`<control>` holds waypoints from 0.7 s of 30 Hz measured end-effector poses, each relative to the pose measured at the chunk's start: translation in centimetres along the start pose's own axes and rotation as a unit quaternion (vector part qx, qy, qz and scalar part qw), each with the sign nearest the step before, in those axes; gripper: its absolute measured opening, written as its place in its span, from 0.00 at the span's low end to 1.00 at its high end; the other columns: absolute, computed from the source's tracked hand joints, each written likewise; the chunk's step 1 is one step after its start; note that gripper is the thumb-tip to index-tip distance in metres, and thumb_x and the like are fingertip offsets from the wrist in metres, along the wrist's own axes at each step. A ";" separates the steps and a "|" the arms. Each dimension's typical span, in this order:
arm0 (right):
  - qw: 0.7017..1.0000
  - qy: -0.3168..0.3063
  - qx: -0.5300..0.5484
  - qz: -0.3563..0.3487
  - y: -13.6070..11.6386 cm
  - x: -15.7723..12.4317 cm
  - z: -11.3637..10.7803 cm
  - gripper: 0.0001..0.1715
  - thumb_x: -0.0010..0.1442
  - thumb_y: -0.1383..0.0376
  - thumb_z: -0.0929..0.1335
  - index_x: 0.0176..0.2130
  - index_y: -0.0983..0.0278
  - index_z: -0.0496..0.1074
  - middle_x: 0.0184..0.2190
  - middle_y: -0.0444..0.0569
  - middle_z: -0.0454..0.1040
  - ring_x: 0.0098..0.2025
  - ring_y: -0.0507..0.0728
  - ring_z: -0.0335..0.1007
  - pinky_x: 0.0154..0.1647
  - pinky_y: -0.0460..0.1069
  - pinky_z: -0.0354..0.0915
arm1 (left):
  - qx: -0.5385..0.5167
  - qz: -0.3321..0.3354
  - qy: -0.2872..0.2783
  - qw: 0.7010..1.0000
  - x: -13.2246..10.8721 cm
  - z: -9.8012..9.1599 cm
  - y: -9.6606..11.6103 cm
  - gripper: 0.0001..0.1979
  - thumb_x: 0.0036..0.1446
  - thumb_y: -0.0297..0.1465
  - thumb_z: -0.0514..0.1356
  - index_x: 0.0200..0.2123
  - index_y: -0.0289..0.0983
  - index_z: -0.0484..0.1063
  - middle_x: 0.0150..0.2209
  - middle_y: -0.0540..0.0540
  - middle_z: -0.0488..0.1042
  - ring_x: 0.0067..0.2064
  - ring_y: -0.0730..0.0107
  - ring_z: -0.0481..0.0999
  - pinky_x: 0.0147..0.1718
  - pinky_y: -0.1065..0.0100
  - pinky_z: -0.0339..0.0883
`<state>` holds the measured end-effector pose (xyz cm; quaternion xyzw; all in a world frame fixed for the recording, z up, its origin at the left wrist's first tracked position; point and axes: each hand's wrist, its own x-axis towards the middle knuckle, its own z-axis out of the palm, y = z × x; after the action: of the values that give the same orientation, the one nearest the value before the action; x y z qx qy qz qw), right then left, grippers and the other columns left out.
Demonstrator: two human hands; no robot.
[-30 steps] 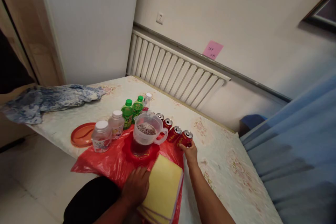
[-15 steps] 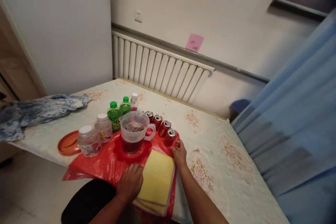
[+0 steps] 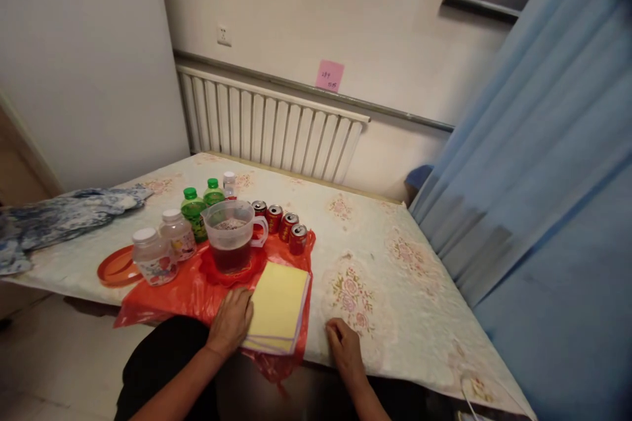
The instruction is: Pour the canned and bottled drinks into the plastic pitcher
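My left hand (image 3: 231, 323) rests palm down on the red plastic bag (image 3: 180, 299), its fingers flat against the left edge of a stack of yellow paper (image 3: 277, 302). Near the table's front edge, my right hand (image 3: 345, 348) lies on the flowered tablecloth (image 3: 375, 256) with fingers curled in and nothing visible in them. Beyond the paper, a clear measuring jug (image 3: 230, 237) of dark liquid stands on a red scalloped dish (image 3: 254, 263). Several opened red drink cans (image 3: 297, 240) form a slanting row behind its handle.
Left of the jug stand two white-capped jars (image 3: 154, 260), two green-capped bottles (image 3: 193, 214) and a small white-capped bottle (image 3: 230, 184). An orange lid (image 3: 116, 268) lies by the jars. Blue patterned cloth (image 3: 74, 217) covers the far left; a blue curtain (image 3: 518, 164) hangs right.
My right hand has left the nearest can and come back toward the front edge, its fingers now curled on the tablecloth. My left hand stays beside the paper. The view has shifted right.
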<state>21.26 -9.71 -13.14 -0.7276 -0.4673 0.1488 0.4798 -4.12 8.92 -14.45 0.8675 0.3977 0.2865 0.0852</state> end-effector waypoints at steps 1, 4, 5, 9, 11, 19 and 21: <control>1.000 0.002 -0.001 -0.004 0.1 -0.4 -0.1 0.14 0.59 0.58 0.63 0.28 0.60 0.73 0.24 0.46 0.73 0.29 0.58 0.69 0.31 0.49 0.61 | -0.013 0.004 0.011 1.000 -0.4 0.0 0.5 0.13 0.64 0.30 0.49 0.44 0.34 0.70 0.44 0.39 0.73 0.46 0.55 0.71 0.48 0.55 0.66; 1.000 0.006 -0.007 -0.005 0.1 -1.0 -0.2 0.17 0.60 0.56 0.62 0.27 0.60 0.73 0.24 0.46 0.73 0.29 0.58 0.69 0.32 0.49 0.61 | -0.081 0.017 0.011 0.997 -1.6 -0.2 2.6 0.12 0.63 0.30 0.48 0.43 0.37 0.70 0.41 0.41 0.75 0.45 0.58 0.73 0.47 0.57 0.68; 1.000 0.006 -0.008 -0.004 0.2 -1.1 -0.1 0.17 0.61 0.56 0.62 0.27 0.60 0.73 0.24 0.46 0.72 0.29 0.58 0.68 0.32 0.49 0.61 | -0.107 0.016 -0.003 0.994 -2.0 -0.2 3.3 0.12 0.62 0.29 0.48 0.41 0.38 0.70 0.39 0.42 0.75 0.44 0.59 0.74 0.46 0.58 0.68; 1.000 -0.007 0.006 0.008 0.2 -1.3 0.0 0.17 0.60 0.56 0.61 0.26 0.59 0.70 0.20 0.43 0.69 0.26 0.56 0.65 0.29 0.48 0.58 | -0.180 -0.018 -0.056 0.982 -2.5 -0.4 5.9 0.10 0.59 0.30 0.49 0.36 0.40 0.69 0.34 0.45 0.75 0.39 0.60 0.75 0.41 0.62 0.68; 0.999 -0.022 0.025 0.021 -0.1 -1.3 -0.3 0.18 0.61 0.55 0.60 0.25 0.59 0.68 0.18 0.42 0.67 0.23 0.55 0.64 0.27 0.47 0.57 | -0.189 -0.041 -0.055 0.980 -2.1 -0.5 6.7 0.09 0.59 0.31 0.48 0.33 0.41 0.67 0.30 0.47 0.74 0.35 0.62 0.74 0.37 0.64 0.67; 0.989 0.016 0.145 0.012 -5.3 0.7 -2.2 0.22 0.62 0.50 0.61 0.23 0.60 0.64 0.17 0.40 0.63 0.23 0.52 0.60 0.27 0.47 0.56 | -0.251 -0.126 -0.024 0.959 2.4 -0.8 9.3 0.14 0.61 0.41 0.42 0.32 0.41 0.62 0.22 0.53 0.63 0.27 0.65 0.68 0.30 0.66 0.62; 0.975 0.028 0.210 0.073 -6.2 1.8 -2.0 0.26 0.60 0.46 0.62 0.21 0.60 0.62 0.15 0.40 0.61 0.21 0.51 0.58 0.25 0.46 0.56 | -0.266 -0.154 -0.032 0.951 3.6 -0.8 9.8 0.17 0.61 0.43 0.42 0.30 0.41 0.63 0.20 0.53 0.62 0.25 0.64 0.67 0.29 0.66 0.62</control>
<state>20.21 -8.73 -6.50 -0.6465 -0.3574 0.2575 0.6229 3.56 4.96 -8.57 0.7499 0.4330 0.3379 0.3688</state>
